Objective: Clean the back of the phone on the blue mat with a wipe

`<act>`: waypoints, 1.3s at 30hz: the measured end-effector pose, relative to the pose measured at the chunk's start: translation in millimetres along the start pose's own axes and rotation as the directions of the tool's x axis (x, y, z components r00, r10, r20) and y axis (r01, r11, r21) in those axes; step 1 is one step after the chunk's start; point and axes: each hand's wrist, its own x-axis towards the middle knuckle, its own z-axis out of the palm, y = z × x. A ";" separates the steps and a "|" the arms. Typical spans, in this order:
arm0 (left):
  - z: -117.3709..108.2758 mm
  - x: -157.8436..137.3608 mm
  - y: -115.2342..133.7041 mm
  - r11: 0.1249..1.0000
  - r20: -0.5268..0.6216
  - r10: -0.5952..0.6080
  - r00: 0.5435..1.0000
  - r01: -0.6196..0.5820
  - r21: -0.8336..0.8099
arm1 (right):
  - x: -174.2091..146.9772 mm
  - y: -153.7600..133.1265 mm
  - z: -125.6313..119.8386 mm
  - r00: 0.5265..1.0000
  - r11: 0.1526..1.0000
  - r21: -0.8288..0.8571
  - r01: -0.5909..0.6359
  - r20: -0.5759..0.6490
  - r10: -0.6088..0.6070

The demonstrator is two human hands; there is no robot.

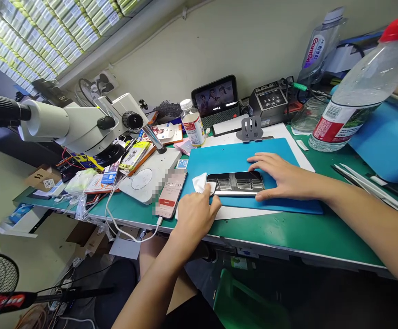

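Observation:
A dark, glossy smartphone (235,182) lies flat on the blue mat (212,155), its surface streaked with bright reflections. Around its right end is my right hand (277,176), thumb at the near edge and fingers at the far edge, gripping it. My left hand (199,210) presses a folded white wipe (200,183) onto the phone's left end with its fingertips. Left of the mat lies another phone (170,194), its screen lit and a white charging cable (159,220) plugged into its lower end.
A microscope (82,125) on a white base stands to the left. Behind the mat are a drink bottle (192,122), a grey stand (251,129) and a screen playing video (216,98). A red-capped water bottle (360,87) and tweezers (373,188) are at right.

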 end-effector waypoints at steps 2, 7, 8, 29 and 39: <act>-2.4 5.2 0.8 1.000 0.008 -0.002 1.000 0.002 -0.003 | 0.4 0.9 1.0 1.000 1.000 0.001 -0.003 -0.007 0.003; -4.4 12.0 -0.1 1.000 0.017 -0.022 1.000 0.022 0.000 | 0.7 -0.4 0.4 1.000 1.000 0.017 -0.020 0.003 0.020; -3.3 9.6 -1.1 1.000 0.015 -0.024 1.000 0.024 0.000 | 0.5 -1.1 -0.1 1.000 0.999 0.021 -0.024 0.008 0.024; -19.2 30.8 30.7 0.974 0.046 0.223 0.974 -0.224 0.017 | 0.0 -6.0 -4.8 0.999 0.999 0.016 -0.030 0.036 0.029; -14.1 20.4 32.6 0.980 0.021 0.194 0.981 -0.195 0.039 | -3.0 -8.5 -5.5 0.999 0.999 0.025 -0.031 0.038 0.030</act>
